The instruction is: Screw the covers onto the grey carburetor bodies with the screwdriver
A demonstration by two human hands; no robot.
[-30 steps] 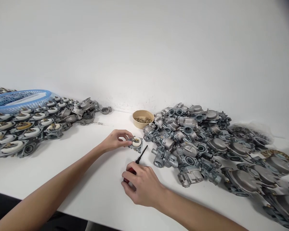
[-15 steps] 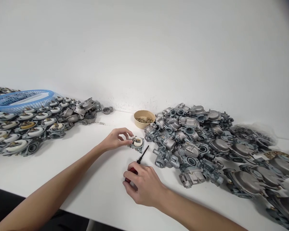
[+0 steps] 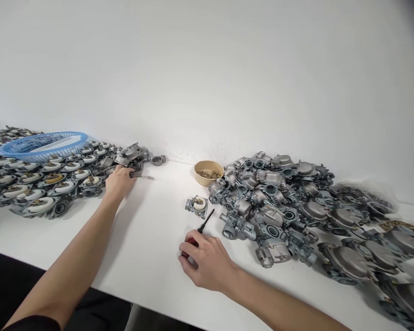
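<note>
In the head view, my right hand [image 3: 207, 259] is closed around the red handle of a screwdriver [image 3: 204, 224], its dark shaft pointing up and away. Just beyond the tip, an open carburetor body [image 3: 197, 205] with a white ring-shaped float lies on the table, touched by neither hand. My left hand [image 3: 119, 183] is stretched out to a pile of grey float bowls [image 3: 134, 154]. Its fingers close at the pile's near edge on a float bowl [image 3: 135, 174], which they mostly hide.
A tan bowl [image 3: 209, 172] of small brass parts stands behind the carburetor body. Assembled carburetors [image 3: 272, 214] are heaped on the right. Rows of open bodies with floats [image 3: 43, 205] and a blue basket [image 3: 44, 146] occupy the left. A white wall [image 3: 207, 78] rises behind.
My left hand has let go of the open carburetor body and moved left to the float bowls. My right hand stays nearly in place with the screwdriver. The view has shifted slightly left.
</note>
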